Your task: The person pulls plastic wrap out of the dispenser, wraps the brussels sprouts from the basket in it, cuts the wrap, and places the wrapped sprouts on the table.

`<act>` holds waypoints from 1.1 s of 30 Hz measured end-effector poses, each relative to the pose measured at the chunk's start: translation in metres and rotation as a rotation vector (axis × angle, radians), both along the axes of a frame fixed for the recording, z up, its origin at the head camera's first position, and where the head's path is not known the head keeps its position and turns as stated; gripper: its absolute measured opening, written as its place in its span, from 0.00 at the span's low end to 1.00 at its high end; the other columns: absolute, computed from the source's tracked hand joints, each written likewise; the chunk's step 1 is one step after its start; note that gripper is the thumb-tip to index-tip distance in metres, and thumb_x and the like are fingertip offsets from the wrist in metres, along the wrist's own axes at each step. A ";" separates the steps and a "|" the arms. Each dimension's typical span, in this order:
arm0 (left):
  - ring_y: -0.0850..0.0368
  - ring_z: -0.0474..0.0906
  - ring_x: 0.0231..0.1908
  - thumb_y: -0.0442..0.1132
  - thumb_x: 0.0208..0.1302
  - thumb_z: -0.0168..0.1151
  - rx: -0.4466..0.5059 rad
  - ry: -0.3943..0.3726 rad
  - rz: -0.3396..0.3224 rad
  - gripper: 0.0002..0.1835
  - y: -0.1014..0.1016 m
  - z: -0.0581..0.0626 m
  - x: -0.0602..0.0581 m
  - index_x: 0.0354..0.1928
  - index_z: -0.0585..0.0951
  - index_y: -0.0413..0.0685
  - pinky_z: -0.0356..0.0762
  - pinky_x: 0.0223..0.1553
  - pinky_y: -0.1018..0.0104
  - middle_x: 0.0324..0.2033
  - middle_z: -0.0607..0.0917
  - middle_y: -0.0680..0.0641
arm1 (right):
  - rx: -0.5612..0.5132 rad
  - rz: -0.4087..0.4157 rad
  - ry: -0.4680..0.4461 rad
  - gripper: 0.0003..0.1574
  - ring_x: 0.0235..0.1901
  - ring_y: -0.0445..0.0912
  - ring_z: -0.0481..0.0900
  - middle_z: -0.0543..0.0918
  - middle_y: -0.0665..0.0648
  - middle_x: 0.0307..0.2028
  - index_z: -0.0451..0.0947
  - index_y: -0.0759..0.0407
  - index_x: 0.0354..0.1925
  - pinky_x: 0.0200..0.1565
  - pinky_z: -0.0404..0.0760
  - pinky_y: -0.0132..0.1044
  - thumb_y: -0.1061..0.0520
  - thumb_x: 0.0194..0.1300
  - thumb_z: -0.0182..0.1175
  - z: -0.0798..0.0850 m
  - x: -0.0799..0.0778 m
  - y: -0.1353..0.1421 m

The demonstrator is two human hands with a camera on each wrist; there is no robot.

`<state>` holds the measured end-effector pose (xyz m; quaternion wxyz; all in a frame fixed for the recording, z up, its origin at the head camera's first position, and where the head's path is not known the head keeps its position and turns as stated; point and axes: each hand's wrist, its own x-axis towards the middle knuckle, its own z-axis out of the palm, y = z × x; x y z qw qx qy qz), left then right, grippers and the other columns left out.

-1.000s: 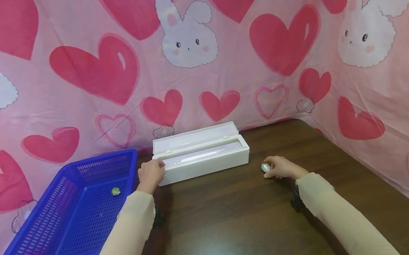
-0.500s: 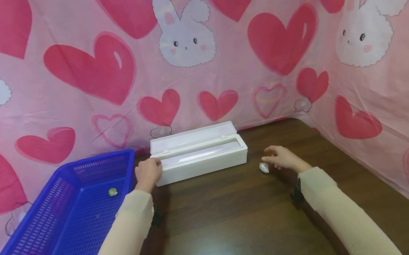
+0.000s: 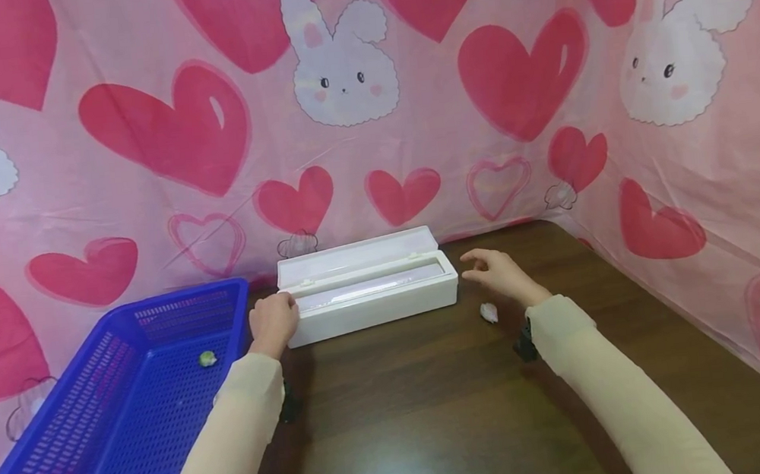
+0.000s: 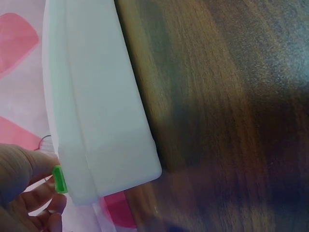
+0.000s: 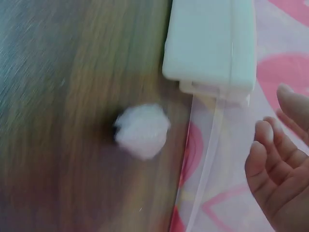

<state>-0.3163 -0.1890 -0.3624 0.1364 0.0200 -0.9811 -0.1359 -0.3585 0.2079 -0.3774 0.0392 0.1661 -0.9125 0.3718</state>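
L hand [image 3: 273,323] pinches green tab [image 4: 59,179] at white box [image 3: 373,305], nr table's [image 3: 397,418] far edge; R hand's [image 3: 499,275] fingers loosely bent, empty. Prob. best: brace box w/ L, R avoids white lump [image 3: 489,313].

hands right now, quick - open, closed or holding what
Left hand: closed, pinching the green tab at the end of the box.
Right hand: open, holding nothing.
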 end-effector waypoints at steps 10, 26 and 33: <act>0.38 0.75 0.35 0.34 0.61 0.55 0.010 0.049 -0.015 0.07 -0.004 -0.004 -0.001 0.33 0.82 0.39 0.70 0.38 0.47 0.30 0.83 0.39 | 0.082 0.058 0.157 0.17 0.36 0.52 0.72 0.76 0.60 0.36 0.77 0.64 0.49 0.37 0.73 0.45 0.63 0.61 0.59 -0.002 -0.013 -0.042; 0.43 0.75 0.36 0.42 0.61 0.58 0.017 -0.131 -0.089 0.11 -0.008 0.005 -0.003 0.38 0.84 0.43 0.68 0.39 0.50 0.35 0.83 0.42 | 0.152 -0.100 0.184 0.05 0.29 0.48 0.73 0.79 0.56 0.30 0.81 0.60 0.33 0.32 0.72 0.42 0.61 0.61 0.58 -0.007 -0.020 -0.064; 0.42 0.75 0.35 0.38 0.60 0.56 0.016 -0.100 -0.085 0.09 -0.009 0.005 -0.002 0.34 0.84 0.42 0.70 0.38 0.49 0.33 0.83 0.41 | 0.112 -0.108 0.179 0.06 0.27 0.48 0.71 0.79 0.55 0.28 0.80 0.60 0.33 0.31 0.71 0.41 0.60 0.62 0.58 -0.008 -0.020 -0.065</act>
